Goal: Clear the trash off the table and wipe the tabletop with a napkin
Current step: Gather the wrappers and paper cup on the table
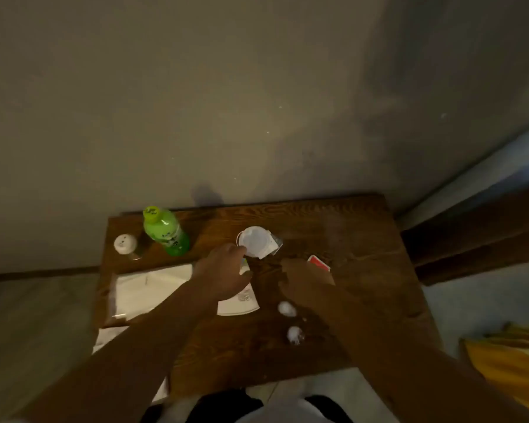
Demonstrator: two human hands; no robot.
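Note:
A small dark wooden table [364, 270] stands against the wall. A white plastic cup [255, 245] lies near its middle with a clear wrapper beside it. My left hand [223, 274] reaches over a white paper plate [239, 306], fingers at the cup's rim. My right hand [306, 285] hovers blurred over the table, next to a red packet [318, 264]; whether it holds anything is unclear. Two crumpled white paper balls [286, 309] [294, 334] lie near the front. A stack of white napkins [147, 290] lies at the left.
A green bottle [165, 232] and a white-capped shaker [126, 245] stand at the table's back left. A dark wooden frame [477, 233] runs along the right. A yellow object [513, 364] sits on the floor at the lower right.

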